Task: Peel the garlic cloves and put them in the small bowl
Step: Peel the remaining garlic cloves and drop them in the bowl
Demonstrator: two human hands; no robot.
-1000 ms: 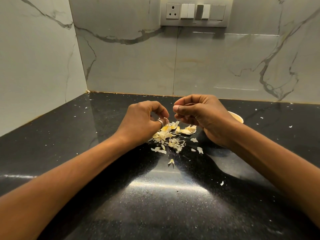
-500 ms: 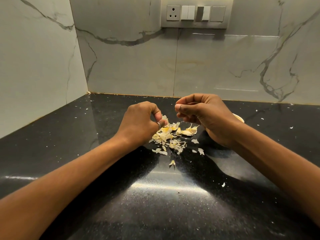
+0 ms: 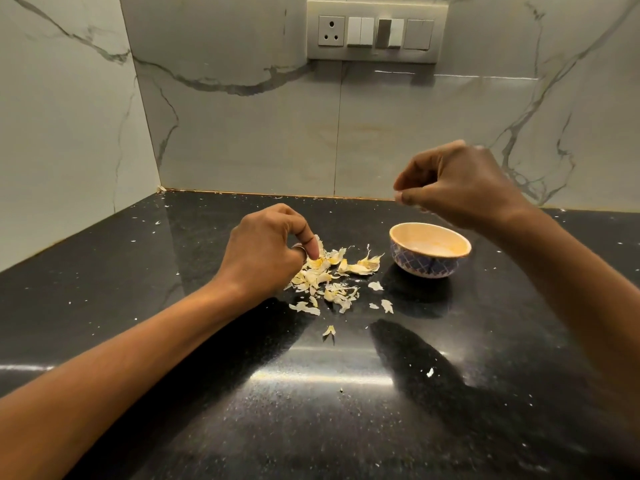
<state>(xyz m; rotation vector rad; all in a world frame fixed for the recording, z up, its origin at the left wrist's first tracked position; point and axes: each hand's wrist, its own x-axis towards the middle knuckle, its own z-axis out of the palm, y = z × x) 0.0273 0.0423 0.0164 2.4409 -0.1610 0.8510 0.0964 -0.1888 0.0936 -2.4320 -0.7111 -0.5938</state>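
Note:
A small bowl [image 3: 429, 268], blue-patterned outside and cream inside, stands on the black counter right of centre. Its pale inside shows no distinct clove. Left of it lies a pile of yellowish garlic skins and pieces [image 3: 332, 275]. My left hand [image 3: 266, 251], wearing a ring, is curled over the left edge of the pile, one fingertip down on a yellowish piece. Whether it grips that piece is hidden. My right hand [image 3: 457, 188] hovers blurred above the bowl's far rim, fingers curled and tips pinched together. What sits between them I cannot make out.
The black stone counter [image 3: 311, 410] carries scattered white skin flecks [image 3: 430, 372]. Marble walls close off the back and the left, meeting in a corner. A socket and switch panel [image 3: 375, 31] hangs on the back wall.
My right hand has left my left hand and risen to the right, above the bowl, uncovering it. My left hand has dropped onto the skin pile.

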